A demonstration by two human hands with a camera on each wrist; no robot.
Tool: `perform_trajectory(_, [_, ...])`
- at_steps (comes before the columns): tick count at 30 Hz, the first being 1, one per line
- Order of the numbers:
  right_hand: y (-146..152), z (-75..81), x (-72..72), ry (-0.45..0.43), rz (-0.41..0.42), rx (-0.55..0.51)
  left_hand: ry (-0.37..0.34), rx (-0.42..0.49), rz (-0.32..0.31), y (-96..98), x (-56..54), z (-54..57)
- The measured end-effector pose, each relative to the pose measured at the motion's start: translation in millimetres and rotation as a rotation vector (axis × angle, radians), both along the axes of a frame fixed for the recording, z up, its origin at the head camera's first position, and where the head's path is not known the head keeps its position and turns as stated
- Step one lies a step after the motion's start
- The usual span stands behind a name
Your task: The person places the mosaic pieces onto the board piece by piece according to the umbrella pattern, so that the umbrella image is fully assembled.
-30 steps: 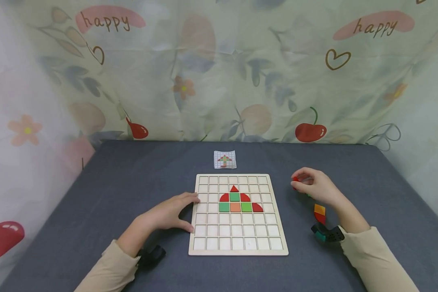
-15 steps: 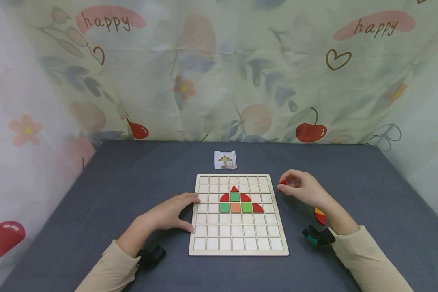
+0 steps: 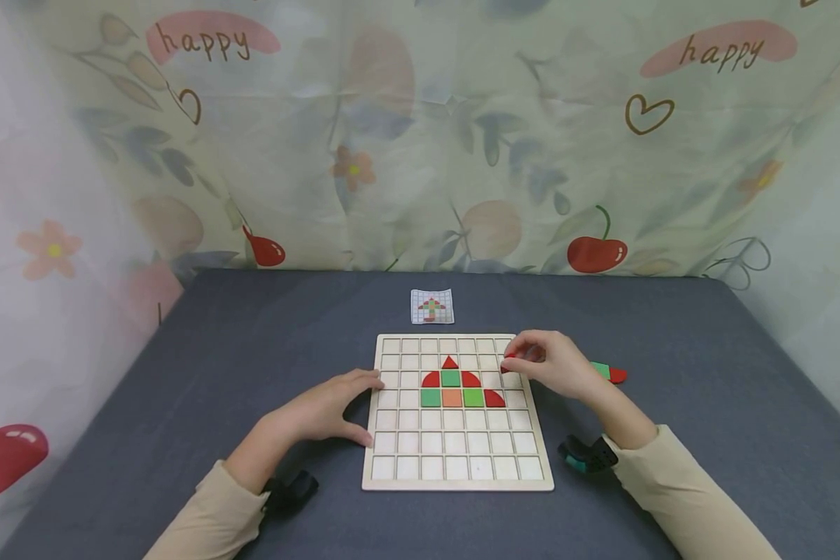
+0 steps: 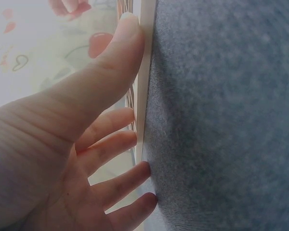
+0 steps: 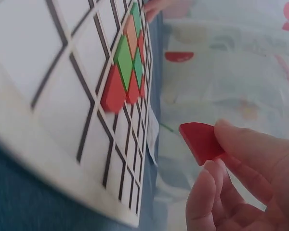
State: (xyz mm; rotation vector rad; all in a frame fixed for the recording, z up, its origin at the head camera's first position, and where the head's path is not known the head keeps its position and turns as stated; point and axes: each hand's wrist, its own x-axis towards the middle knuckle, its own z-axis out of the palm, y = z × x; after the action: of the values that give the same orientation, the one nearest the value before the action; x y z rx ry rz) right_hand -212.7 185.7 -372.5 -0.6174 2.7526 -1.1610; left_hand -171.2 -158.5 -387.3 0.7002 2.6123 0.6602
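**A:** so where's that loose red piece (image 5: 200, 142), and who's got it?

**B:** right of centre in the head view, up over the upper right part of the board (image 3: 462, 467). The right hand (image 3: 556, 363) has it pinched, thumb against fingertips. Right wrist view shows it apart from the board, pointy corner out toward the left.

**A:** and the left hand (image 3: 329, 408)?

**B:** not gripping anything. Fingers loosely spread along the board's left edge, thumb lower down the same side. That view's pretty washed out, so I can't really tell how hard it's pressing.

**A:** how d'you reckon the piece handles?

**B:** light and stiff, I'd say, like painted wood or plastic. No squish, hard to break. The smooth face might be a bit slippery, so I'd hold it by the edges like that: thumb on top, fingertips under, most of the flat face bare. Squeeze too near a corner and it could twist.

**A:** same for the green piece (image 3: 600, 371) on the counter (image 3: 287, 327), right side of the frame?

**B:** probably, but it's lying flat, so I'd nip it by opposite edges.
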Motion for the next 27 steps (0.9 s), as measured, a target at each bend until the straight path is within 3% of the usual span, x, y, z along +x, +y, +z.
perform_trajectory(27, [-74,-1.5,1.4,-0.028,0.227,0.012,-0.016,-0.005,0.008,0.9,-0.2,2.5])
